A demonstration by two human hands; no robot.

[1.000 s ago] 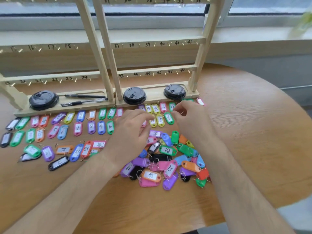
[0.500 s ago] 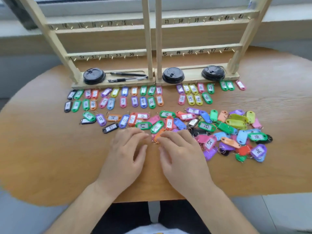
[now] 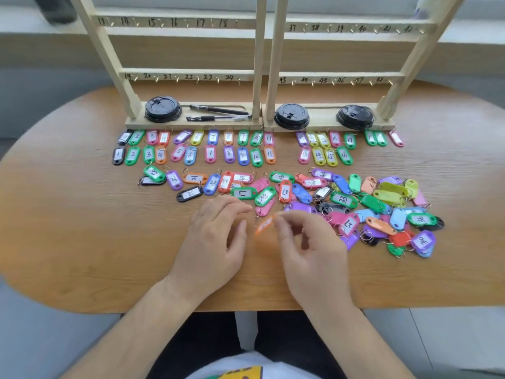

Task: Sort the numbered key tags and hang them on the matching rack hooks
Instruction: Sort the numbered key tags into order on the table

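A blurred orange key tag (image 3: 264,225) is lifted just above the table between my hands. My right hand (image 3: 308,250) pinches its right end with thumb and forefinger. Just left of the tag, my left hand (image 3: 216,242) has its fingers spread and holds nothing. Two neat rows of numbered tags (image 3: 191,146) lie before the wooden rack (image 3: 191,75), with a shorter double row (image 3: 325,147) to the right. A loose pile of mixed tags (image 3: 382,209) spreads across the table's middle and right. The rack's numbered hooks in view are bare.
Three black cup lids (image 3: 163,109) and two pens (image 3: 218,113) rest on the rack's base. The round wooden table (image 3: 82,242) ends close to my body. A window sill runs behind the rack.
My hands drew back from the rows by the rack base to the table's near middle. The right hand has picked up an orange tag. The view has tilted down.
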